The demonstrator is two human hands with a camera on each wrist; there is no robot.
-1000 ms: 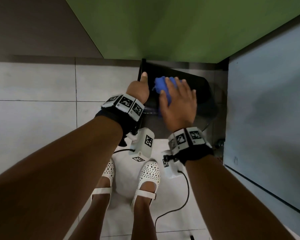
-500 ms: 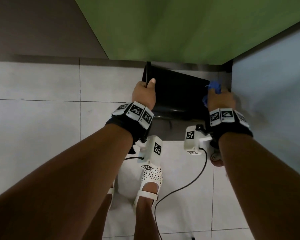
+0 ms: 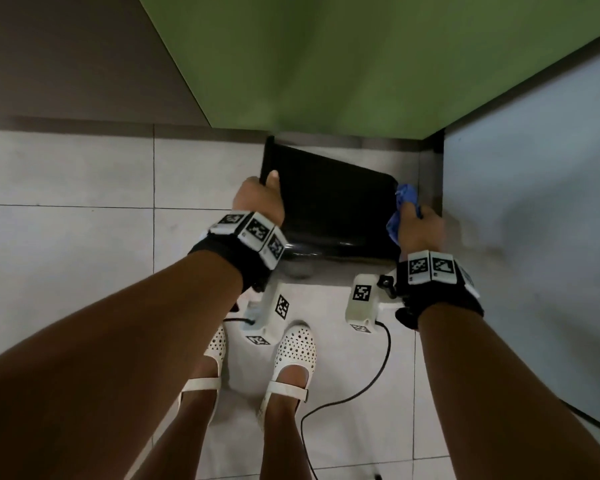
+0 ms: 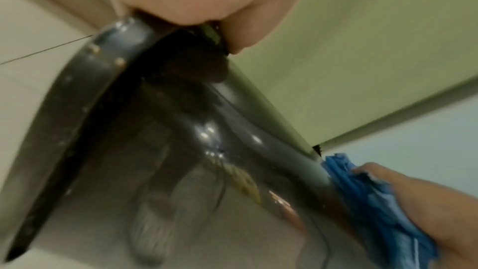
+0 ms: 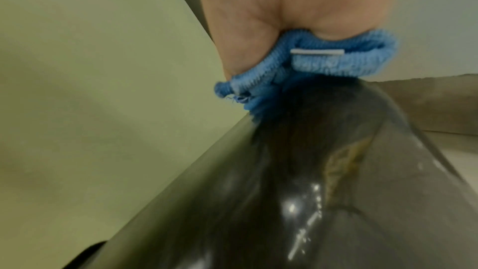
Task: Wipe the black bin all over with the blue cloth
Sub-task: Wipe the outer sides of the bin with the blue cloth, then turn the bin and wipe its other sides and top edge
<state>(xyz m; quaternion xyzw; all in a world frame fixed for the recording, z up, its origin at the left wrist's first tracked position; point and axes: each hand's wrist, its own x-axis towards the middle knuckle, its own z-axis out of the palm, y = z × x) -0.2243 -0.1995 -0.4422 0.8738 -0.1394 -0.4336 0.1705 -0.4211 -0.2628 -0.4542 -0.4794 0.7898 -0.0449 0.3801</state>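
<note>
The glossy black bin (image 3: 329,206) stands on the tiled floor in the corner below the green wall. My left hand (image 3: 260,199) grips its left rim, thumb up along the edge; the left wrist view shows the thumb and palm clamped over that rim (image 4: 145,34). My right hand (image 3: 418,226) holds the bunched blue cloth (image 3: 404,202) against the bin's right side. In the right wrist view the blue cloth (image 5: 323,62) is squeezed under the palm against the bin (image 5: 284,191). The left wrist view shows the blue cloth (image 4: 375,201) on the far edge.
A green wall (image 3: 326,64) rises behind the bin and a pale blue panel (image 3: 534,237) stands close on the right. Both my feet in white perforated shoes (image 3: 291,355) stand just before the bin. A black cable (image 3: 361,386) trails over the floor tiles.
My right hand carried the cloth from the bin's top to its right side, then slid slightly down that side. The left hand kept its grip on the left rim.
</note>
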